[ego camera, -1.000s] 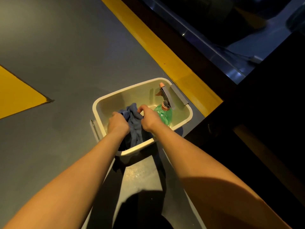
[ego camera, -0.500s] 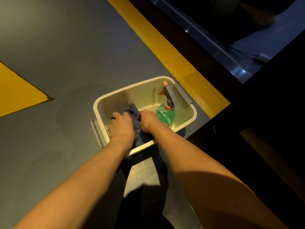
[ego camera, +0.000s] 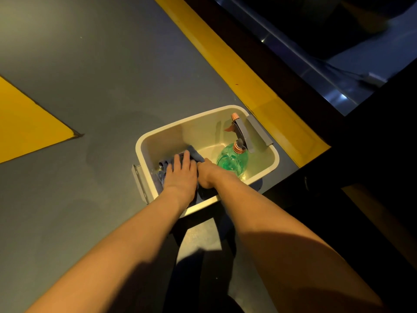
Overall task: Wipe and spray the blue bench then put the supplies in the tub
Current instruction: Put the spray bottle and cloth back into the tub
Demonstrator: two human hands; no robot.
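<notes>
A cream plastic tub (ego camera: 180,123) with grey side handles stands on the grey floor. Inside it, at the right, a green spray bottle (ego camera: 232,160) with a grey and orange trigger head leans against the far wall. A dark blue cloth (ego camera: 195,154) lies bunched in the left half of the tub. My left hand (ego camera: 181,177) rests flat on top of the cloth with its fingers stretched out. My right hand (ego camera: 208,175) is closed in a fist on the cloth's right side, just left of the bottle. Most of the cloth is hidden under both hands.
A broad yellow stripe (ego camera: 237,71) runs diagonally across the floor behind the tub, and a yellow triangle (ego camera: 27,129) is painted at the left. Dark furniture fills the right side, with a bluish surface (ego camera: 372,62) at the top right. My shadow falls on the floor below the tub.
Both hands have sunk deeper into the tub with the cloth. My left hand went from a closed grip to lying flat on the cloth.
</notes>
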